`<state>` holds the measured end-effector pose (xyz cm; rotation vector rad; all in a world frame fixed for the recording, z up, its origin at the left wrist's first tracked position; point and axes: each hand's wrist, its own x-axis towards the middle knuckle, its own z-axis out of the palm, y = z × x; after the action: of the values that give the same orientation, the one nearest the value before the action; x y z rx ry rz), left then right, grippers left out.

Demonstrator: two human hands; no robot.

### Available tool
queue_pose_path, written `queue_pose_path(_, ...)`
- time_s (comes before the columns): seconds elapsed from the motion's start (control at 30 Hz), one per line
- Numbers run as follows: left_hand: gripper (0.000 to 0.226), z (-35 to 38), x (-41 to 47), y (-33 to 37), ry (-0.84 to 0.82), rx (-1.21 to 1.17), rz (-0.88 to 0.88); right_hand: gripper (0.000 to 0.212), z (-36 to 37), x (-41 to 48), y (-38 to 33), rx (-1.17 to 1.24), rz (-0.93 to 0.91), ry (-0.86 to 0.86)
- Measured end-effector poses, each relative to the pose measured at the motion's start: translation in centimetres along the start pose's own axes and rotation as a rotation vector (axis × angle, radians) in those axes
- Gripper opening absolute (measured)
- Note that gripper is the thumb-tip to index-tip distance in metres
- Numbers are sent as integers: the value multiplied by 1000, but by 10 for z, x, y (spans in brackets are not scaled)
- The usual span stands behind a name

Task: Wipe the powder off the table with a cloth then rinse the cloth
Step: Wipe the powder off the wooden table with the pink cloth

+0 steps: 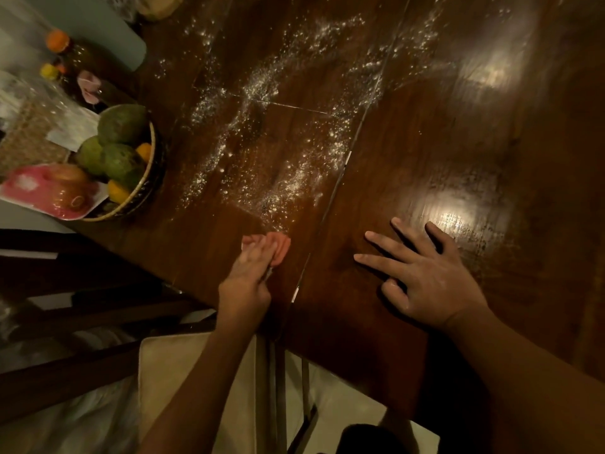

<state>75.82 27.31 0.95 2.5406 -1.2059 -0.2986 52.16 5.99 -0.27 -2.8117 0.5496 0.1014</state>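
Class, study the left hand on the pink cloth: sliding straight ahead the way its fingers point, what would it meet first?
Probably the scattered white powder on the dark wooden table, just beyond the pink cloth that the left hand presses; nothing else shows between.

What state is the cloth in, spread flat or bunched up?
Bunched up: the cloth shows only as a small pink wad under the left hand on the table.

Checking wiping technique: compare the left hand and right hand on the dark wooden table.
The left hand lies on the pink cloth with fingers together; the right hand lies directly on the dark wooden table with fingers spread. The left hand sits at the edge of the white powder; the right hand is off to its side. Both lie palm down.
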Motion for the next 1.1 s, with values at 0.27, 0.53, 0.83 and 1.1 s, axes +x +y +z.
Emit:
queue_pose_path(0.27,46,-14,106,-20,389,-94,-478,51,0,2,1,7,25,3)
queue_pose_path(0.53,58,13,60,38,22,-186,78,55,-2,4,-1,53,131,22)
queue_pose_path(0.83,46,-30,55,-43,85,-220,-37,54,-4,6,-2,46,158,4)
queue_pose_path(1.1,44,9,160,26,286,-123,-389,54,-6,7,-4,34,177,17)
